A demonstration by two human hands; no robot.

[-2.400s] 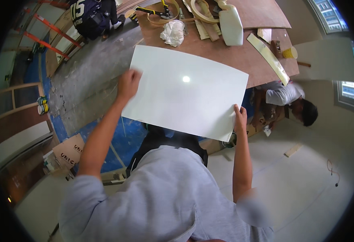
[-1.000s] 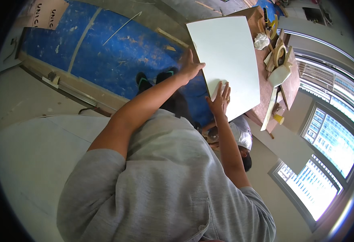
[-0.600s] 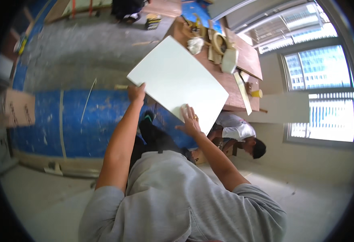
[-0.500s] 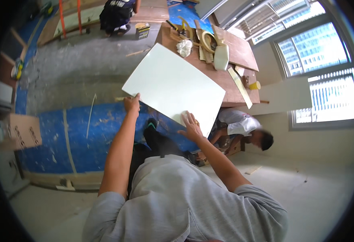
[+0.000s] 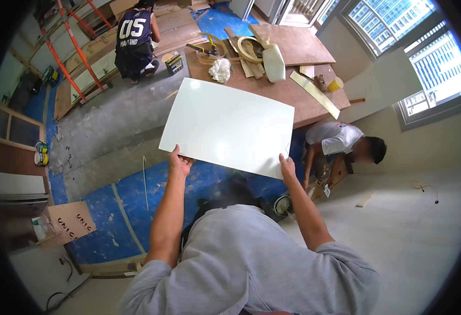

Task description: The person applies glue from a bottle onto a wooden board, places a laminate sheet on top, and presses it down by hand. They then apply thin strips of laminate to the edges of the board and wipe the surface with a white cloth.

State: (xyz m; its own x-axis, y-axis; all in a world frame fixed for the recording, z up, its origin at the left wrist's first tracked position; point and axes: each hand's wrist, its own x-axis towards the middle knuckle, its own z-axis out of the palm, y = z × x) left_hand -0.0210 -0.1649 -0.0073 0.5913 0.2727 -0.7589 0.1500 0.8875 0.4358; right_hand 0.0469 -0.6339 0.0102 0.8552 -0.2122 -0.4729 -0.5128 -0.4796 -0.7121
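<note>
White panel (image 5: 229, 126) held up flat in the air, over the near edge of the worktop (image 5: 298, 89); not resting on it as far as can be seen; left hand (image 5: 180, 163) pinches the panel's near-left edge, thumb on top; right hand (image 5: 287, 167) clamps the near-right edge the same way; both grips closed on the panel. On the worktop beyond the panel: crumpled rag (image 5: 220, 70), yellow cup (image 5: 335, 84), wood strips. Right of the worktop a person (image 5: 340, 142) crouches; another kneels beyond it. Judged progress: panel lifted and carried; setting down not yet done.
</note>
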